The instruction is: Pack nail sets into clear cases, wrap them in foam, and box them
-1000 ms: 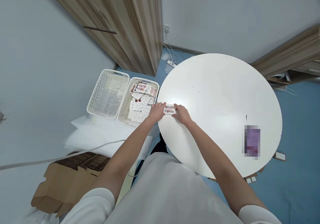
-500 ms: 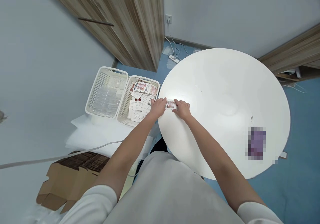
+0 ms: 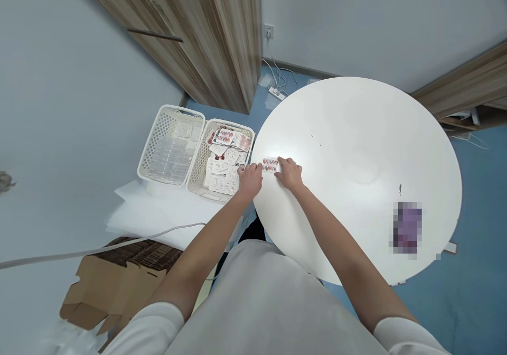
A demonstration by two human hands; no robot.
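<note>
A small card of reddish press-on nails (image 3: 270,164) lies on the round white table (image 3: 356,149) near its left edge. My right hand (image 3: 290,174) rests on the card's right end with its fingers curled down onto it. My left hand (image 3: 249,178) sits at the table's rim just left of and below the card, fingers curled, touching the card's lower left corner at most. What the left fingers hold, if anything, is hidden.
Two white plastic baskets stand on the floor at the left: one (image 3: 171,145) with clear packets, one (image 3: 225,157) heaped with nail cards. White foam sheets (image 3: 158,212), a grey cable (image 3: 99,249) and an open cardboard box (image 3: 114,286) lie below them. A blurred purple object (image 3: 407,227) sits on the table's right.
My left hand has slipped off the card's left end and moved down toward me, leaving more of the card showing. The right hand has stayed on the card.
</note>
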